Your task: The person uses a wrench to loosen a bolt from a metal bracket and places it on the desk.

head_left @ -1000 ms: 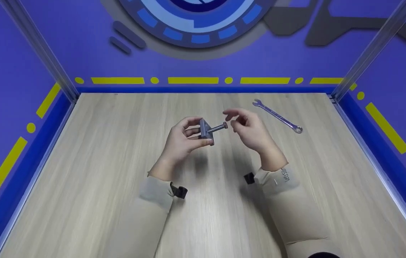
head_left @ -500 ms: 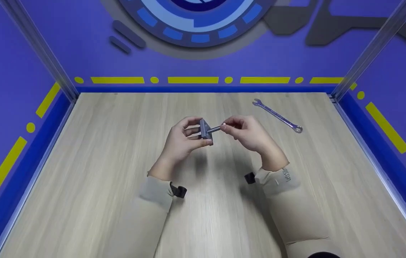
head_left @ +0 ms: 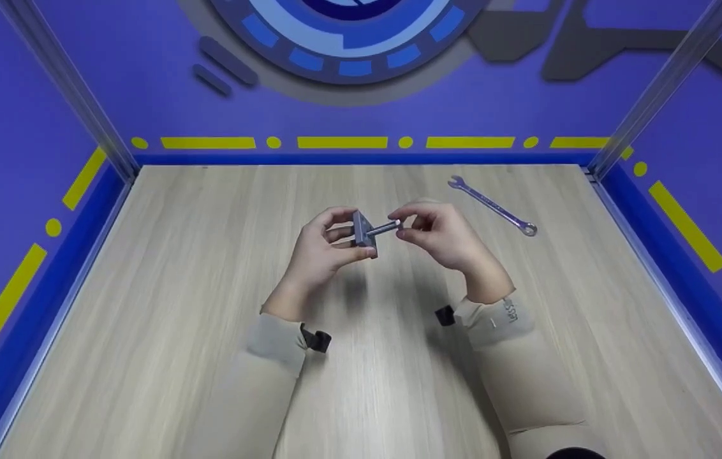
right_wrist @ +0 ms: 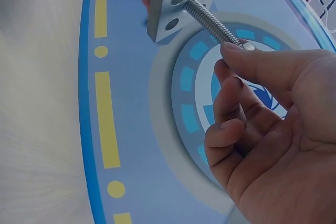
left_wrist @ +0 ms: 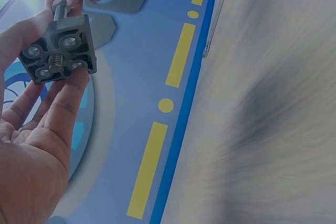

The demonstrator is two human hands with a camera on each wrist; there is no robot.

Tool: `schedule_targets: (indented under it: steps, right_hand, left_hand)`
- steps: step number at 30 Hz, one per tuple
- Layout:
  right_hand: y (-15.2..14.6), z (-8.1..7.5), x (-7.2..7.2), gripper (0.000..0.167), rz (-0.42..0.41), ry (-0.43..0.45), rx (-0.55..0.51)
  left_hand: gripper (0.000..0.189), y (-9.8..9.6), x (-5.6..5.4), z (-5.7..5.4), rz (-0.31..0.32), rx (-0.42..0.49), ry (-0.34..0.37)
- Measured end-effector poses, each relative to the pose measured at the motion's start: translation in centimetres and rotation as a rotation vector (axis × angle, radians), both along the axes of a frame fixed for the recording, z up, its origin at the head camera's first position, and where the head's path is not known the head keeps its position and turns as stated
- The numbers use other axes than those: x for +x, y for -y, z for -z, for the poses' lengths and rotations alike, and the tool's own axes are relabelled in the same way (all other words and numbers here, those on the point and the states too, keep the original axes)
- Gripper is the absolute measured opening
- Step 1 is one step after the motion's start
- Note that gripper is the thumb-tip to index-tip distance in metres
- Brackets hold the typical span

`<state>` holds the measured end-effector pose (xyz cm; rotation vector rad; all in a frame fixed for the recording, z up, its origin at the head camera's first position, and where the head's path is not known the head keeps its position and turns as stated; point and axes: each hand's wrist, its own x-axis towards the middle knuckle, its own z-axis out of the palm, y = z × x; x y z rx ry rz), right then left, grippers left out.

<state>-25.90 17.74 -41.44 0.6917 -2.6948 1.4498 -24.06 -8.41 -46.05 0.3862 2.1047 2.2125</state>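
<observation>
My left hand (head_left: 313,258) holds a square grey metal plate (head_left: 362,231) by its edges, raised over the table. Fingers lie along one side and the thumb along the other. A long threaded bolt (head_left: 384,228) runs through the plate's centre. In the left wrist view its threaded end (left_wrist: 55,63) pokes out of the ribbed face, among several corner holes. The right wrist view shows the smooth face (right_wrist: 163,11) and the threaded shank (right_wrist: 210,20). At the head end (right_wrist: 248,46), the thumb and forefinger of my right hand (head_left: 442,237) pinch the bolt; its head is partly hidden.
A combination wrench (head_left: 492,205) lies slantwise on the wooden table (head_left: 208,268), beyond the right hand. Blue panels (head_left: 361,118) with yellow marks enclose the table's back and sides, joined by metal corner posts.
A second ago the right hand's fingers were spread apart from the bolt; they came in and pinched its head end, then shifted slightly there. The left hand and plate stayed nearly still.
</observation>
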Motion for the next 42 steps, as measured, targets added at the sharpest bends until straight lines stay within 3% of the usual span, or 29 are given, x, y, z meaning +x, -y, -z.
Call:
schedule_targets:
  steps: [5, 8, 10, 13, 20, 26, 33, 42]
  right_hand:
    - [-0.13, -0.02, -0.24, 0.029, 0.085, 0.115, -0.02]
    - [-0.04, -0.05, -0.3, 0.046, 0.147, 0.22, -0.036]
    - [0.02, -0.05, -0.27, 0.057, 0.163, 0.277, -0.034]
    - [0.1, -0.03, -0.26, 0.059, 0.145, 0.32, -0.045]
    - [-0.22, -0.15, -0.22, 0.045, 0.12, 0.283, -0.052]
    - [-0.52, -0.2, -0.34, 0.022, 0.048, 0.208, -0.091]
    - [-0.39, -0.33, -0.25, 0.025, 0.032, 0.125, -0.079]
    - [-0.22, -0.23, -0.2, 0.027, 0.039, 0.169, -0.109]
  left_hand:
    - [0.079, -0.1, 0.03, 0.03, -0.001, 0.005, 0.002]
    - [0.079, -0.21, 0.09, 0.04, -0.003, -0.001, -0.002]
    - [0.08, -0.3, 0.16, 0.07, 0.0, -0.01, -0.002]
    - [0.082, -0.39, 0.24, 0.14, 0.004, -0.031, -0.005]
    - [0.081, -0.36, 0.22, 0.13, -0.006, -0.058, -0.023]
    - [0.082, -0.19, 0.11, 0.07, 0.0, -0.047, -0.028]
    - [0.081, -0.15, -0.03, 0.13, 0.007, -0.017, -0.016]
    - [0.083, -0.27, 0.05, 0.0, 0.004, -0.013, -0.013]
